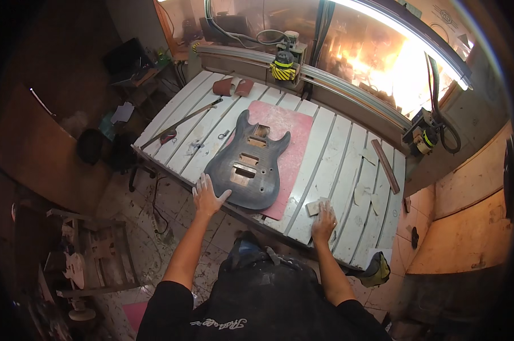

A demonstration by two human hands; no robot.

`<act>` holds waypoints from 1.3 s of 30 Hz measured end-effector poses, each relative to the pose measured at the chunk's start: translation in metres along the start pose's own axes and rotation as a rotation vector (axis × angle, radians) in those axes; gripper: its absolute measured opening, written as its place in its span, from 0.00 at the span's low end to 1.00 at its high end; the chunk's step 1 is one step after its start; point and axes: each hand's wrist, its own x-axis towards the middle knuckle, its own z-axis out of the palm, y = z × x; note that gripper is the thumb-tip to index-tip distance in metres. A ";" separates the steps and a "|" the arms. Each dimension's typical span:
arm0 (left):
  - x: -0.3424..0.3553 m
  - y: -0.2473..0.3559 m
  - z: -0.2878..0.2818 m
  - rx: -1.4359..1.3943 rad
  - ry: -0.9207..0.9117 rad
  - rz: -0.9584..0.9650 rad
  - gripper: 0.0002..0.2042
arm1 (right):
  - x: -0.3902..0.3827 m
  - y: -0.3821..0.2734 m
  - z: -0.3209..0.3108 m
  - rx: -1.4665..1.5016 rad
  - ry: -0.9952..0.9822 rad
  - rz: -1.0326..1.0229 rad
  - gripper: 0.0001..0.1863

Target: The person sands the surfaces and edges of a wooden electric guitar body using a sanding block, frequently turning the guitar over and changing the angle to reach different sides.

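Observation:
A dark grey electric guitar body [251,187], with routed pickup cavities and a bare-wood neck pocket, lies flat on a pink sheet [294,145]. My left hand [207,196] rests on its lower left edge, fingers spread and thumb out to the side, dusted with pale powder. Off to the right of the body, my right hand [324,223] is down at the slatted table [331,148]. Its fingers are closed over a small pale piece of sandpaper [312,209], partly covered by the fingertips.
Reddish-brown sandpaper rolls [232,87] and a long thin bar [183,121] lie at the table's far left. A brown strip [385,166] and paper scraps [361,194] lie at right. A rail with a machine head [284,65] spans the back edge.

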 end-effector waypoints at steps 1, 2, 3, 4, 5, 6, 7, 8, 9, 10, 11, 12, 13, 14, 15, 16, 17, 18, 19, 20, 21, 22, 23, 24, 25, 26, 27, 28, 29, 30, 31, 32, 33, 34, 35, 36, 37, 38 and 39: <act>-0.002 0.002 0.000 -0.002 -0.014 0.004 0.58 | -0.001 0.002 0.000 -0.006 -0.007 0.010 0.34; -0.003 0.003 0.000 -0.004 -0.028 0.009 0.59 | -0.001 0.004 0.001 -0.013 0.016 -0.004 0.33; -0.001 0.004 0.000 -0.004 -0.042 0.015 0.59 | 0.000 0.006 0.002 -0.021 0.039 -0.018 0.32; -0.001 0.004 -0.001 0.005 -0.055 0.009 0.60 | -0.002 0.007 0.003 -0.028 0.023 -0.006 0.32; 0.000 0.005 -0.003 0.012 -0.060 0.007 0.61 | 0.000 0.008 0.003 -0.031 0.027 -0.014 0.32; 0.001 0.007 -0.004 0.012 -0.075 0.011 0.61 | 0.001 0.008 0.002 -0.035 0.031 -0.022 0.31; 0.001 0.006 -0.006 0.003 -0.097 0.005 0.63 | 0.001 0.007 0.003 -0.033 0.037 -0.020 0.31; 0.002 0.001 -0.006 -0.004 -0.115 -0.004 0.65 | 0.001 0.004 0.003 -0.032 0.024 -0.017 0.31; 0.005 -0.004 -0.007 -0.039 -0.152 -0.013 0.68 | 0.000 0.002 0.003 -0.033 0.029 -0.021 0.31; 0.006 -0.003 -0.007 -0.037 -0.160 -0.015 0.68 | 0.001 0.002 0.003 -0.037 0.041 -0.024 0.31; 0.007 -0.002 -0.009 -0.054 -0.191 -0.009 0.69 | 0.001 0.002 0.003 -0.038 0.034 -0.021 0.31; 0.007 -0.002 -0.009 -0.070 -0.223 -0.004 0.71 | 0.000 0.002 0.002 -0.035 0.040 -0.015 0.31; 0.008 -0.003 -0.010 -0.068 -0.227 -0.008 0.71 | 0.001 0.002 0.002 -0.030 0.047 -0.010 0.31; 0.009 -0.004 -0.011 -0.072 -0.242 -0.004 0.72 | 0.001 0.001 0.001 -0.029 0.041 -0.010 0.31; 0.009 -0.005 -0.011 -0.076 -0.258 -0.001 0.74 | 0.000 0.001 0.001 -0.025 0.041 -0.007 0.31; 0.010 -0.005 -0.012 -0.074 -0.261 -0.004 0.74 | 0.000 0.001 0.001 -0.022 0.042 -0.004 0.31; 0.010 -0.005 -0.013 -0.090 -0.275 -0.007 0.75 | 0.000 0.001 0.001 -0.022 0.037 -0.004 0.31; 0.010 -0.005 -0.013 -0.106 -0.289 -0.010 0.75 | 0.000 0.000 0.001 -0.027 0.037 -0.007 0.31; 0.011 -0.003 -0.015 -0.108 -0.292 -0.011 0.75 | 0.001 0.002 0.001 -0.035 0.040 -0.009 0.31; 0.011 -0.001 -0.016 -0.100 -0.315 -0.018 0.76 | 0.000 0.003 0.000 -0.037 0.038 -0.009 0.31; 0.011 0.001 -0.017 -0.093 -0.339 -0.024 0.77 | -0.001 0.004 0.000 -0.037 0.041 -0.012 0.31; 0.012 -0.002 -0.017 -0.092 -0.334 -0.028 0.77 | 0.001 0.003 0.001 -0.031 0.047 -0.019 0.31; 0.012 -0.005 -0.015 -0.104 -0.323 -0.017 0.77 | 0.000 0.002 0.001 -0.027 0.048 -0.025 0.31; 0.011 -0.008 -0.014 -0.116 -0.312 -0.006 0.78 | -0.004 0.001 0.000 -0.015 0.040 -0.013 0.32; 0.014 -0.007 -0.017 -0.118 -0.292 -0.005 0.78 | 0.001 -0.002 0.000 0.002 0.045 -0.007 0.34; 0.011 -0.006 -0.017 -0.104 -0.317 -0.017 0.78 | 0.002 -0.002 0.000 0.008 0.057 -0.013 0.34; 0.011 -0.005 -0.017 -0.090 -0.342 -0.030 0.79 | 0.002 -0.002 0.000 0.005 0.056 -0.011 0.34; 0.011 -0.006 -0.017 -0.092 -0.334 -0.028 0.79 | 0.001 -0.002 -0.001 -0.001 0.050 -0.006 0.34; 0.011 -0.007 -0.016 -0.089 -0.340 -0.020 0.79 | 0.002 -0.002 -0.001 0.009 0.056 -0.015 0.34; 0.012 -0.009 -0.016 -0.085 -0.346 -0.013 0.80 | 0.002 -0.003 0.000 0.012 0.063 -0.019 0.34; 0.009 -0.005 -0.020 -0.062 -0.384 -0.034 0.80 | 0.000 -0.003 -0.001 0.012 0.056 -0.010 0.34; 0.010 -0.005 -0.017 -0.064 -0.382 -0.030 0.80 | 0.000 -0.003 -0.001 0.012 0.049 -0.001 0.33; 0.010 -0.006 -0.016 -0.078 -0.360 -0.022 0.80 | 0.000 -0.003 -0.001 0.011 0.054 0.000 0.33; 0.011 -0.005 -0.018 -0.090 -0.339 -0.012 0.79 | 0.001 -0.002 -0.002 0.002 0.047 0.002 0.33; 0.013 -0.004 -0.019 -0.089 -0.337 -0.006 0.79 | 0.002 -0.002 -0.001 -0.007 0.041 0.005 0.33; 0.014 -0.003 -0.021 -0.083 -0.352 -0.014 0.79 | 0.004 -0.002 0.000 -0.007 0.047 0.009 0.33; 0.012 -0.003 -0.020 -0.078 -0.375 -0.023 0.79 | 0.003 -0.001 0.000 -0.018 0.046 0.000 0.32; 0.011 -0.002 -0.020 -0.077 -0.381 -0.016 0.79 | 0.003 0.001 0.001 -0.030 0.045 -0.008 0.31; 0.010 -0.002 -0.020 -0.080 -0.362 -0.020 0.79 | 0.001 0.003 0.002 -0.035 0.047 0.002 0.31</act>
